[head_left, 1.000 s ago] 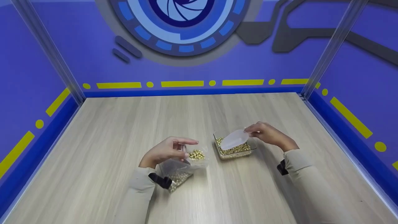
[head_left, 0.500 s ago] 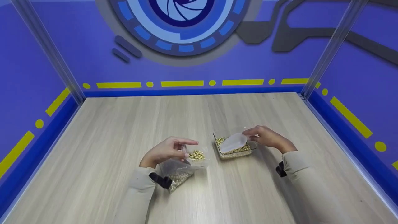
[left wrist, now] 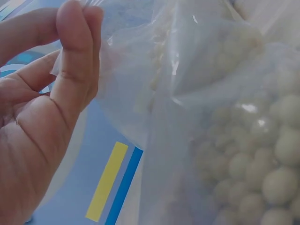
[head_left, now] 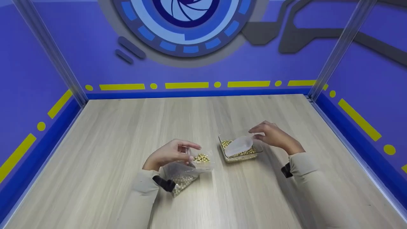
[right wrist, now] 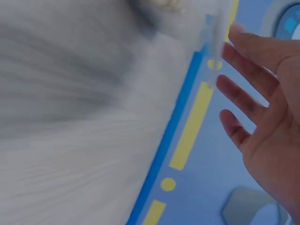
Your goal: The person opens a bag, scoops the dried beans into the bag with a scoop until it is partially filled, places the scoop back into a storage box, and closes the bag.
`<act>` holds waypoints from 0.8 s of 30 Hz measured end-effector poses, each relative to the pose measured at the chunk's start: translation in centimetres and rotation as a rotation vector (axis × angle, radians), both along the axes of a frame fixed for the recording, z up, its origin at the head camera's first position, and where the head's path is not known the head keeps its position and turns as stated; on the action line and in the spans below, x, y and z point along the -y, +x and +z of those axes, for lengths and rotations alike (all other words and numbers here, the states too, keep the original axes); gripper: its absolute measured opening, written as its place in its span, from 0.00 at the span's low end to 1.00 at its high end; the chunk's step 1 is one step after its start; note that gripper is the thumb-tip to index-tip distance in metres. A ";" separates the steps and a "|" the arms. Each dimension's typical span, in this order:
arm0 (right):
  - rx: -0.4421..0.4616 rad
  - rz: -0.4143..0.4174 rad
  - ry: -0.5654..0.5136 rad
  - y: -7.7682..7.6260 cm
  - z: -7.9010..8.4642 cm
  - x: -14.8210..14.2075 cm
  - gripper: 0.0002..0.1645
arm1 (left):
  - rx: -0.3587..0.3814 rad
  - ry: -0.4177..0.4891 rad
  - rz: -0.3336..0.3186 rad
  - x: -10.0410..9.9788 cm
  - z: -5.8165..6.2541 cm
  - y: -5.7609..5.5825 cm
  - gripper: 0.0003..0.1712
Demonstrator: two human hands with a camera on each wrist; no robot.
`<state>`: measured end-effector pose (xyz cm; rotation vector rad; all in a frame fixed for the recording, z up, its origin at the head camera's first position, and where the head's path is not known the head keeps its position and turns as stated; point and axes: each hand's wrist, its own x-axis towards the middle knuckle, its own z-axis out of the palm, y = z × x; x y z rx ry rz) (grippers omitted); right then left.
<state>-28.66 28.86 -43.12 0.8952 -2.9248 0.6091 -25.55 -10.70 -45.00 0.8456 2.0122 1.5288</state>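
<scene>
My left hand (head_left: 168, 154) pinches the mouth edge of a clear plastic bag (head_left: 185, 181) partly filled with round, pale yellow beans like soybeans. Up close in the left wrist view, the bag's film (left wrist: 126, 79) stretches from the fingertips, and beans (left wrist: 253, 168) bulge behind it. To the right, a clear rectangular container (head_left: 243, 159) holds more of these beans. A translucent white scoop (head_left: 239, 145) lies tilted on them, its handle end toward my right hand (head_left: 276, 136). That hand hovers by the handle with fingers extended and spread, as the right wrist view shows (right wrist: 267, 89).
The wood-grain table (head_left: 152, 121) extends around the bag and container. Blue panels with yellow marks enclose its back (head_left: 190, 76) and both sides. Some beans (head_left: 201, 158) show through the bag's upper part near the left fingertips.
Half a second ago the right fingers were lower, at the scoop's handle; they have since risen and let go. The scoop, first lowered onto the beans, stays there. The left hand barely shifts.
</scene>
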 end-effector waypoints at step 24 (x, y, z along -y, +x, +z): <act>0.202 0.294 -0.068 5.3 -0.9 10.0 0.20 | 0.016 0.034 -0.048 0.6 -0.2 -0.3 0.28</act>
